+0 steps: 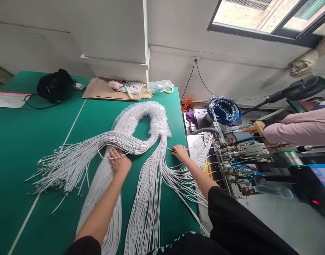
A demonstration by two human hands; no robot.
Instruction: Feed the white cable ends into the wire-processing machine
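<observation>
Long white cables lie in a thick looped bundle (143, 109) on the green table, with clear plastic wrap around the upper bend. My left hand (119, 162) is at the crossing of the bundle, its fingers curled at the cables and partly hidden; one loose cable passes across it. A fanned group of cable ends (63, 166) with small metallic tips spreads to the left. My right hand (180, 153) is at the table's right edge, thumb and fingers closed on a thin white cable. More loose cables (149, 198) hang toward me and fan out below that hand.
A machine (242, 152) with a blue bowl feeder (224, 111) adjoins the table's right side. A black bag (56, 85), cardboard sheets (98, 90) and a tape roll (168, 90) sit at the back. Another person's pink-clothed limb (300, 129) shows at the right.
</observation>
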